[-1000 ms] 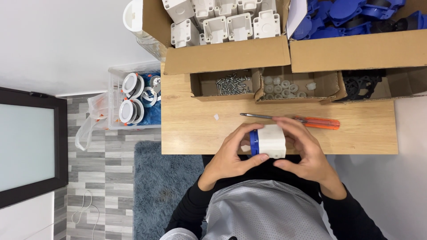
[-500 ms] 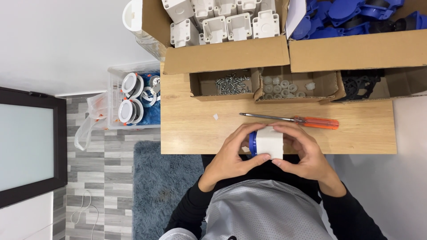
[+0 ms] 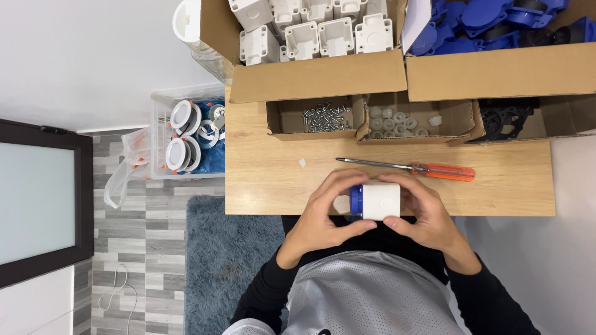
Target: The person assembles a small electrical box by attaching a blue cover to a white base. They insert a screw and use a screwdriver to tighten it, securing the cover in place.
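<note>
While both hands clamp it at the near table edge, the white box [image 3: 380, 200] with a blue cap [image 3: 355, 200] on its left end sits between them: left hand [image 3: 326, 214] wraps fingers over the top and thumb under, right hand [image 3: 425, 214] mirrors that, both closed snug on the box. Just beyond the grip, an orange-handled screwdriver [image 3: 410, 167] lies flat on the wooden table [image 3: 267, 180], close to the fingertips but not touching. Small white scrap [image 3: 302, 162] beyond-left of the grip. Further out, a low cardboard tray with screws [image 3: 323, 116], next to it one with white round caps [image 3: 391, 123], then black parts [image 3: 500, 121] beyond-right. Farthest: big carton of white housings [image 3: 310, 31] and carton of blue parts [image 3: 490, 18]. Off the table to the left, clear bin with round white fittings [image 3: 186, 136], over tiled floor and blue rug [image 3: 230, 260].

Versus the earlier frames, the box has come slightly nearer the body and the hands have closed tighter round it; the screwdriver is unmoved.

Bare table lies left and right of the grip; trays wall the far edge.
</note>
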